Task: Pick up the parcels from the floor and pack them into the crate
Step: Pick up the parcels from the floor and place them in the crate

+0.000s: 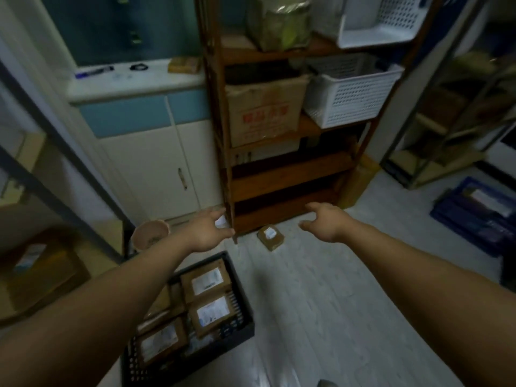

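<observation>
Both my bare arms stretch forward and down over a pale, wood-grain floor (321, 289). My left hand (208, 233) and my right hand (325, 223) are empty, fingers spread apart and loosely curled, palms down, which I judge is to close in from either side on the one parcel I can clearly see on the floor. That parcel (270, 236) is a small, squarish brown cardboard box with a white label on top, lying flat just in front of the foot of a dark wooden shelf unit (282, 188), between my hands and a little beyond them; neither hand touches it. A small white patch shows just past my left fingers by the shelf leg; I cannot tell what it is. The crate (237, 300) sits on the floor near me, below my left forearm: black plastic with slotted walls, open at the top, already holding several matching brown labelled parcels laid flat side by side, probably so more will fit. On the shelves above stand a large worn cardboard carton (265, 113) with red print and a white perforated plastic basket (351, 99). To the left is a smooth cream cabinet (156, 169) with a blue band.
</observation>
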`<action>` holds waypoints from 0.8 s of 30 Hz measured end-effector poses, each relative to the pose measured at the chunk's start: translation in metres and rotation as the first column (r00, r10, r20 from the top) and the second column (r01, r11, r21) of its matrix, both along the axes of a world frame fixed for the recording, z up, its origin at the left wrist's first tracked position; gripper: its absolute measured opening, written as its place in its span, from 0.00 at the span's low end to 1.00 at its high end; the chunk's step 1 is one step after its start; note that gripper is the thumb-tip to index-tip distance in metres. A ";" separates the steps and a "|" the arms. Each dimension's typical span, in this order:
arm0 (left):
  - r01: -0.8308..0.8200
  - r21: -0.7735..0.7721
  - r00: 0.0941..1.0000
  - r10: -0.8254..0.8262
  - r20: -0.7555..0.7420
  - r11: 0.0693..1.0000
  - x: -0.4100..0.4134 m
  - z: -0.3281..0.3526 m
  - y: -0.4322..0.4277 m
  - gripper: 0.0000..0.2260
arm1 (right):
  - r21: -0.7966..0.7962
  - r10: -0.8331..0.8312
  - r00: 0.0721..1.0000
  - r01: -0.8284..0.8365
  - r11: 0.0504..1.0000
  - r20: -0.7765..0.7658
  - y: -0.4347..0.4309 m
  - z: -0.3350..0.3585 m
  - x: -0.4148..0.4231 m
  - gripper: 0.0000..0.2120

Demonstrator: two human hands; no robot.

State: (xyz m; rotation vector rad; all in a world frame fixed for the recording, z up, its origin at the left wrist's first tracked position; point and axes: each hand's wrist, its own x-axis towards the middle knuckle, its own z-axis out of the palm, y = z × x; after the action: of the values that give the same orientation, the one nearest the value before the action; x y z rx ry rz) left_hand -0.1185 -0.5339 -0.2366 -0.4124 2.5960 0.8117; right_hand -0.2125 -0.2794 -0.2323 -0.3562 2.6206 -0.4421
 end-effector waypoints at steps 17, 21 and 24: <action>-0.210 0.155 0.978 0.210 0.013 0.965 -0.140 0.006 0.140 0.33 | -0.049 0.028 0.999 -0.026 0.998 0.038 0.143 0.014 -0.167 0.32; -0.267 0.170 0.963 0.271 0.001 0.949 -0.171 -0.013 0.119 0.33 | -0.022 0.063 0.995 -0.062 0.998 0.081 0.115 -0.003 -0.202 0.33; -0.292 0.224 0.954 0.301 -0.006 0.930 -0.206 -0.030 0.105 0.31 | -0.024 0.107 0.989 -0.105 0.994 0.100 0.093 -0.020 -0.236 0.32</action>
State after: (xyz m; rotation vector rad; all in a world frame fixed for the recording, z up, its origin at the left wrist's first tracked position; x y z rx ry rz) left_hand -0.3240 -0.4288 -0.2663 -0.7395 2.4747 1.2080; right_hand -0.4482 -0.1866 -0.2525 -0.4650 2.4869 -0.4376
